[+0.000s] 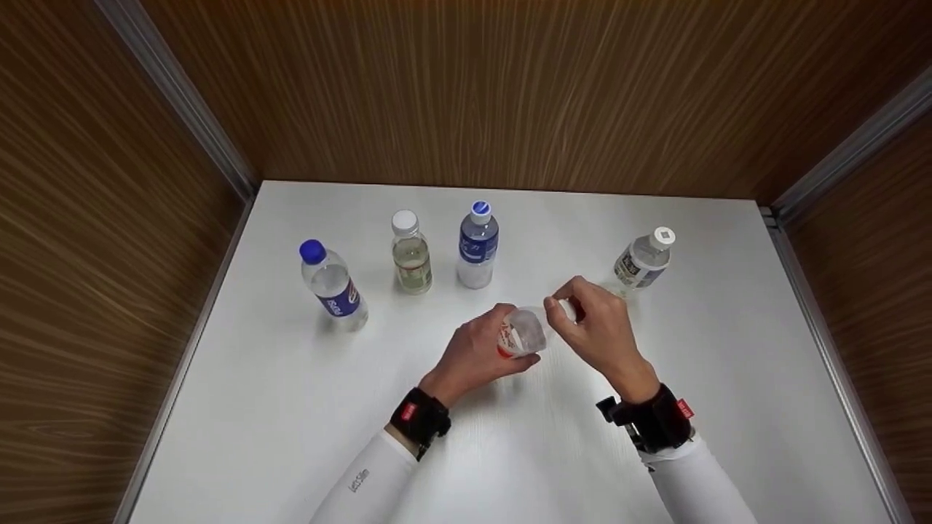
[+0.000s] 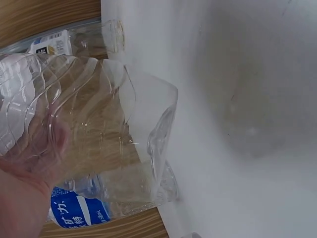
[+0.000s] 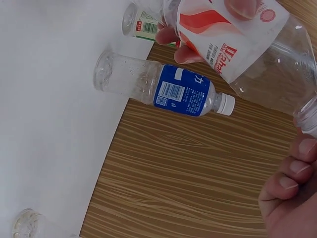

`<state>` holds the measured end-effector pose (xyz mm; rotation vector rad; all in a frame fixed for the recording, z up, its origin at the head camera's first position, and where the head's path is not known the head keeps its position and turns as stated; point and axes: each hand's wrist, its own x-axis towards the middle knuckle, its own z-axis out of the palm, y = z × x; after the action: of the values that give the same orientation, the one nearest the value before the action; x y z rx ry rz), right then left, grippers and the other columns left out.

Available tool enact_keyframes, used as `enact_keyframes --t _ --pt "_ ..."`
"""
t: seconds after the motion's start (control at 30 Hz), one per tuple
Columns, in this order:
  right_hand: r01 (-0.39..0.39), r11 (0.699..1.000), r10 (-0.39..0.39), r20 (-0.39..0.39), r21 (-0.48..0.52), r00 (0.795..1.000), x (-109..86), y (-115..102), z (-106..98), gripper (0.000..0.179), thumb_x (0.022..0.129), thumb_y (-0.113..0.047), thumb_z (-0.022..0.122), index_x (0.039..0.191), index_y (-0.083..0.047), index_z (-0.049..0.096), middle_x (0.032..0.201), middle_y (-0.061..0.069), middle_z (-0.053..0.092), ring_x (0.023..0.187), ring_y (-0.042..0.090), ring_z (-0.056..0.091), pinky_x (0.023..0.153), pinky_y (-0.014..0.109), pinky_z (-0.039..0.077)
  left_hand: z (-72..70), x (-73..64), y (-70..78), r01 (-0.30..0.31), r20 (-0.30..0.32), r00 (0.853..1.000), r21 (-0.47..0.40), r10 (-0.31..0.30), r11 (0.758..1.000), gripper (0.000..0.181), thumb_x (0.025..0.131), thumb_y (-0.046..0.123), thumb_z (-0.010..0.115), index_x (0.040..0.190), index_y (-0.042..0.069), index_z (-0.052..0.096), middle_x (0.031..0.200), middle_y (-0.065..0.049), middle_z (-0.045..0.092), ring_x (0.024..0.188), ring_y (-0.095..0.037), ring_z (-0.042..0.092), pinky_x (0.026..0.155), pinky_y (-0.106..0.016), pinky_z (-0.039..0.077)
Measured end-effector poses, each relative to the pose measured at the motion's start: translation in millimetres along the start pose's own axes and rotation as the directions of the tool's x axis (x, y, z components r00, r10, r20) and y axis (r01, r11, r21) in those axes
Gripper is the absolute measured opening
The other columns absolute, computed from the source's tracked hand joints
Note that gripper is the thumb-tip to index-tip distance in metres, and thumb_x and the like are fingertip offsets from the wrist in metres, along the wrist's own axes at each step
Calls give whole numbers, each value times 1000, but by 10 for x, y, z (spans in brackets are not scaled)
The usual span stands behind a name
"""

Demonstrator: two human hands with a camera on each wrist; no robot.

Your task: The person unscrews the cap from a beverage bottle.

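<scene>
My left hand grips a clear plastic bottle with a red and white label around its body. The bottle is held tilted over the table, its neck toward my right hand. In the right wrist view the label faces the camera and left fingertips press on it. My right hand's curled fingers are right at the bottle's neck, thumb and forefinger pinching at its cap, which is mostly hidden. The left wrist view shows the bottle's clear, ridged lower body in my left hand.
On the white table stand a blue-capped Pepsi bottle, a white-capped bottle with a greenish label, a blue-labelled bottle and, at right, another white-capped bottle. Wood-grain panels enclose the back and sides.
</scene>
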<state>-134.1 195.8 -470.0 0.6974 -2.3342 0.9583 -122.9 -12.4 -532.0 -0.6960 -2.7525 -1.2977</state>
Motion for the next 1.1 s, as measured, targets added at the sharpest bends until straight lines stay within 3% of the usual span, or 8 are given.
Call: enact_keyframes --t 0.2,0.37,0.7,1.1 --pt "-105 984 100 -41 -143 994 -6 -20 31 14 86 -18 66 87 -5 61 55 -3 43 48 9 35 47 31 30 44 -15 -22 -76 -133 986 156 97 985 67 78 44 89 124 8 57 102 -4 71 87 -16 67 74 -33 58" --pt "-170 974 167 -37 -150 985 -44 -32 39 25 90 -25 70 83 -4 62 55 -4 45 48 10 38 48 32 33 71 -60 -12 -65 -197 974 240 114 969 67 75 45 90 120 7 59 96 -3 70 81 -17 67 68 -34 57" --pt "-139 990 139 -9 4 990 -44 -28 36 22 91 -19 77 82 -7 60 59 -9 42 51 6 37 47 25 29 55 -62 -34 -33 -162 985 171 61 985 68 76 44 90 123 7 57 101 -2 70 86 -16 67 71 -36 57" --pt "-93 994 94 -5 52 996 -60 -40 55 18 92 -13 76 86 -6 60 61 -7 45 54 5 37 47 23 30 17 -71 -30 -29 -123 991 108 43 994 70 78 46 89 126 8 57 108 -5 71 93 -16 69 78 -34 58"
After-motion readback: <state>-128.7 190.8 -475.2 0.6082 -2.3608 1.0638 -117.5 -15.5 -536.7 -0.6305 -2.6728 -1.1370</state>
